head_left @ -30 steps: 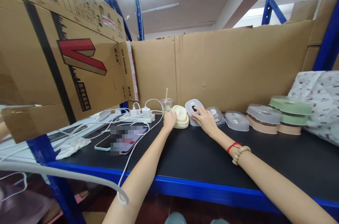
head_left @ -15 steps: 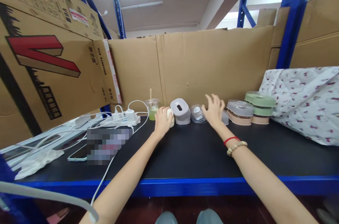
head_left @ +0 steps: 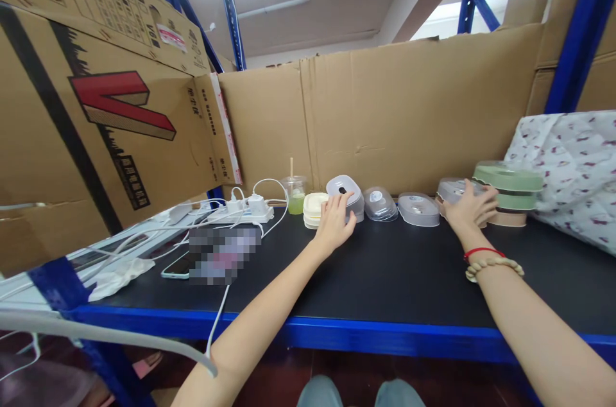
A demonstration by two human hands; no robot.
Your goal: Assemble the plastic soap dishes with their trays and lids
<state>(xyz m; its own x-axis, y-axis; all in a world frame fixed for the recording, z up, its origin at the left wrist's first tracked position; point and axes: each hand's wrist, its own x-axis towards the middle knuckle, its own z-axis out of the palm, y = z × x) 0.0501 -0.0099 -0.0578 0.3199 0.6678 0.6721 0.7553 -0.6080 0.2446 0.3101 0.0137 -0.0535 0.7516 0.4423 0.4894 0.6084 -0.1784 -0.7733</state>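
Note:
My left hand [head_left: 335, 222], fingers apart, is in front of a grey stack of rounded containers [head_left: 357, 208] whose tilted top has a dark oval slot. Its fingertips overlap that stack; whether they touch is unclear. Just left of it sits a small cream-coloured stack of containers [head_left: 312, 209]. My right hand [head_left: 470, 209] reaches over a grey container with a clear lid [head_left: 450, 187], its fingers spread across it and partly hiding it. Between the hands are a tilted clear lid [head_left: 380, 205] and a low grey container with a clear cover [head_left: 418, 209].
Green containers [head_left: 507, 177] stand on a peach-coloured base at right, beside a patterned white cloth [head_left: 572, 169]. A drink cup with straw [head_left: 295, 198], a power strip [head_left: 240, 216], cables and a phone [head_left: 178, 266] are at left. A cardboard panel [head_left: 385, 118] closes the back.
My left hand has moved from the cream containers to the grey stack. My right hand has moved right, from above the clear lids to the grey container by the green ones. The view has shifted.

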